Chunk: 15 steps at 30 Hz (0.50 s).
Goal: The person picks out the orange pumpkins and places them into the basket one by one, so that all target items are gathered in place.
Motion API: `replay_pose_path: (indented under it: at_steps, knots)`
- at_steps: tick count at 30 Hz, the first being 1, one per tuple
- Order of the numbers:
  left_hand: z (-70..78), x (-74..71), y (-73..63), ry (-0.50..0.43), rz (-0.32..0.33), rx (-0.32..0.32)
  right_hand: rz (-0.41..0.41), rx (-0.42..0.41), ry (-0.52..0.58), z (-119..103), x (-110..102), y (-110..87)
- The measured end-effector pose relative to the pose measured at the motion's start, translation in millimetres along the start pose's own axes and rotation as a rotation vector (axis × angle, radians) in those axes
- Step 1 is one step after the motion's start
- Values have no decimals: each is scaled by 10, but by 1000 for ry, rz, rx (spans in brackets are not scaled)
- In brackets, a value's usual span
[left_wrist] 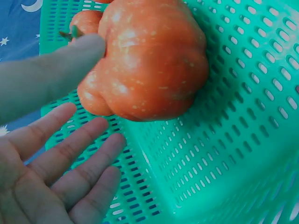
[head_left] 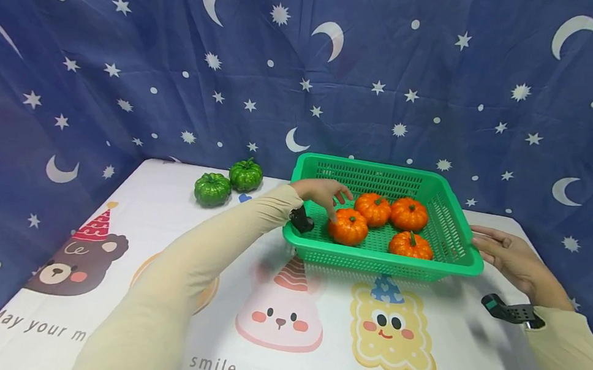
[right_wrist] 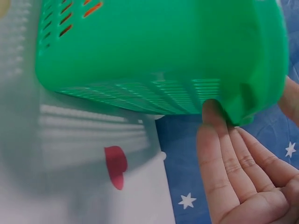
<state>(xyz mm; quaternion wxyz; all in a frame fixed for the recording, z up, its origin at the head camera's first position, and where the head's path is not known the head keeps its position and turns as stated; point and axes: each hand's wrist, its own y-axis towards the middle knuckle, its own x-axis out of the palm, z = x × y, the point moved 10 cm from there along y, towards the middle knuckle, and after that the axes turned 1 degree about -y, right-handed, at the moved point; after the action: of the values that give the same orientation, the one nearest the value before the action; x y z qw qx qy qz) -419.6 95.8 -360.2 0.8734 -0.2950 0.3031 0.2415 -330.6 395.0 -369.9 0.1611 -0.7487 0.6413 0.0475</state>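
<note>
A green plastic basket [head_left: 376, 259] with slotted walls sits toward the back of the table, holding several small orange pumpkins. Over its left side reaches my left hand [head_left: 323, 193], fingers spread apart. The thumb lies right at the front-left orange pumpkin [head_left: 349, 226], overlapping its edge in the left wrist view; the other fingers are extended beside it. At the basket's right end, my right hand [head_left: 515, 261] holds the rim. From the right wrist view, its fingers [right_wrist: 233, 158] lie beneath the rim, while the thumb is mostly hidden behind the rim.
Two green pumpkins [head_left: 212, 189] stand left of the basket, close together. A white tablecloth [head_left: 347, 315] with cartoon prints covers the table. Behind it hangs a dark blue curtain [head_left: 262, 100] with moons and stars, near the basket's back wall.
</note>
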Motion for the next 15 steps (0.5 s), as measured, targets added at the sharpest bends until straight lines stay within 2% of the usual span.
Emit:
replay_pose_path:
  at_steps: [5, 10, 15]
  knots:
    - [49, -54, -44, -15, 3, 27, -27, -35, 7, -83, -46, 9]
    - [84, -119, -96, -56, 9, 58, -71, -89, 157, -171, -75, -7]
    - [79, -145, -178, -91, 14, 66, -103, -162, 209, -274, -77, -33]
